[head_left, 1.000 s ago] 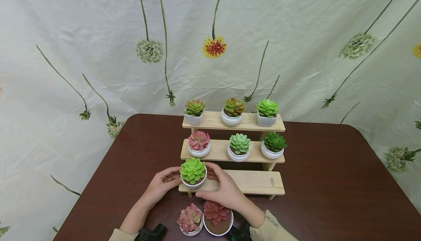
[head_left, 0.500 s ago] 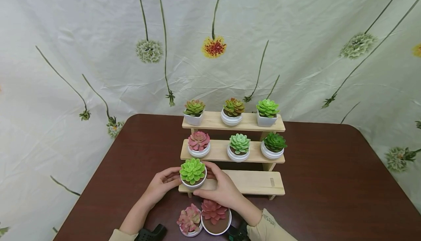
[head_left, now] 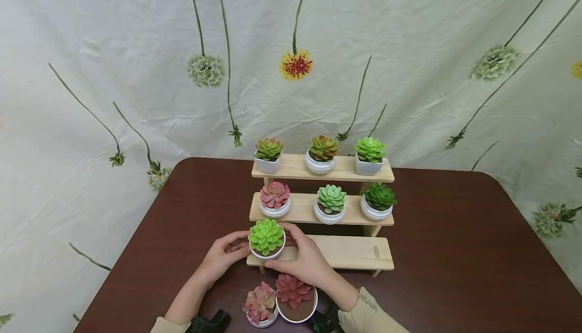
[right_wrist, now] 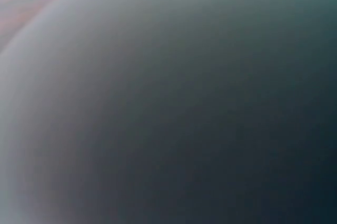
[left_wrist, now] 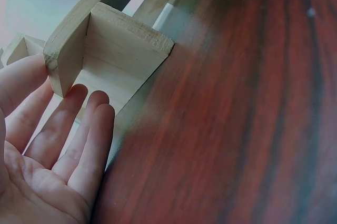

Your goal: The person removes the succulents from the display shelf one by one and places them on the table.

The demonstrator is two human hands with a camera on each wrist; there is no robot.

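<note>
A bright green succulent [head_left: 265, 236] in a round white pot stands at the left end of the lowest shelf [head_left: 345, 252] of a wooden tiered stand. My right hand [head_left: 309, 259] curves around the pot's right side, thumb in front and fingers behind the rim. At its left side is my left hand [head_left: 222, 254]. In the left wrist view, that hand's fingers [left_wrist: 95, 145] are loosely extended beside the shelf's end board [left_wrist: 66, 61]. Below the right hand, a red succulent [head_left: 293, 290] in a wide white pot sits against a pink succulent [head_left: 259, 302]. A dark blur fills most of the right wrist view.
The middle shelf [head_left: 304, 207] bears a pink, a pale green and a dark green succulent. Three more potted succulents stand along the top shelf [head_left: 291, 163]. A flowered cloth [head_left: 409, 70] hangs behind the dark brown table [head_left: 454, 247].
My right hand and wrist have shifted slightly left. The red and pink succulents in front have slid a little left too. The green succulent and left hand look nearly unmoved.
</note>
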